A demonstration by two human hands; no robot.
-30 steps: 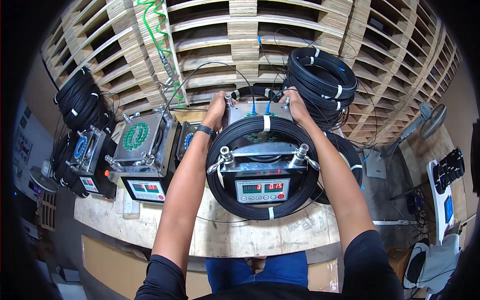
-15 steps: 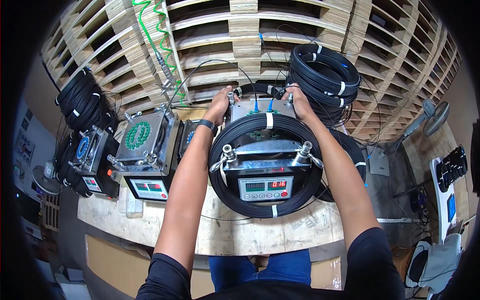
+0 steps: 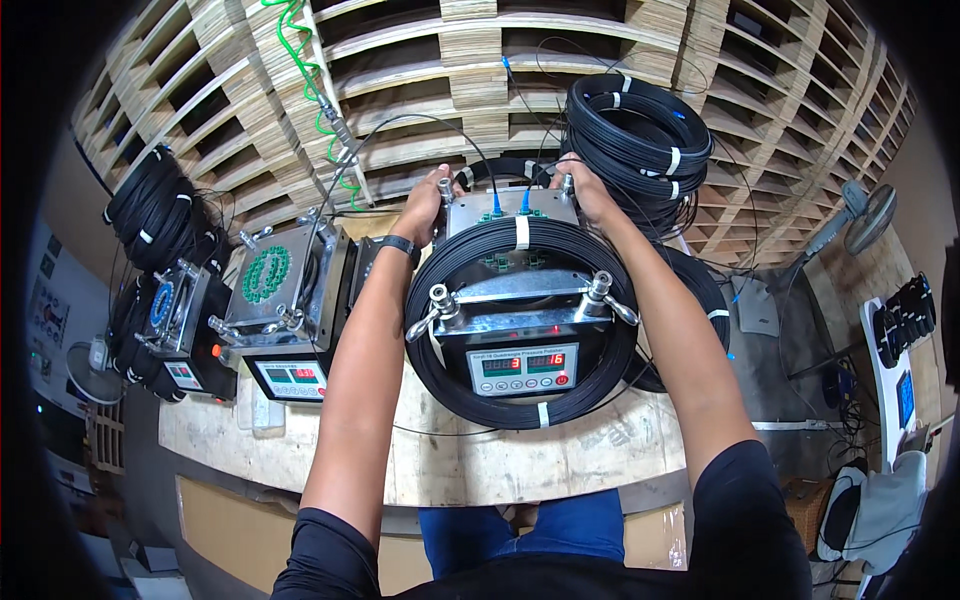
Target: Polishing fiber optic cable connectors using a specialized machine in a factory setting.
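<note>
A worn wooden bench (image 3: 470, 465) carries three metal machines in a row: one (image 3: 515, 300) in the middle ringed by a black cable coil (image 3: 520, 405), a second (image 3: 285, 310) just left of it, a third (image 3: 170, 330) at the far left. Another coil (image 3: 700, 300) lies at the right.

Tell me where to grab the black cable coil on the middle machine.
Grip the black cable coil at its near arc, from the person's side. It lies flat around the metal machine, and both the left hand and right hand crowd the far edge; the front arc is bare, apparently free.
</note>
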